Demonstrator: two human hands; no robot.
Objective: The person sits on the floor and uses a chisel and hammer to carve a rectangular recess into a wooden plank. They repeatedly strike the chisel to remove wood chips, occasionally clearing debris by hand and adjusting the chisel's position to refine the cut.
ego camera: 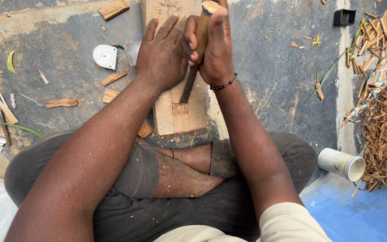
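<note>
A long wooden board (180,110) lay flat on the floor, right under both hands. The left hand (161,56) pressed down flat on the board with its fingers spread out, holding nothing. Just beside it, the right hand (213,45) was wrapped tight around the wooden handle of a chisel (193,62). The chisel leaned down from that hand, and its metal tip sat in a small square hole (180,109) cut in the board. Off past the left hand lay a small white tape measure (105,56).
</note>
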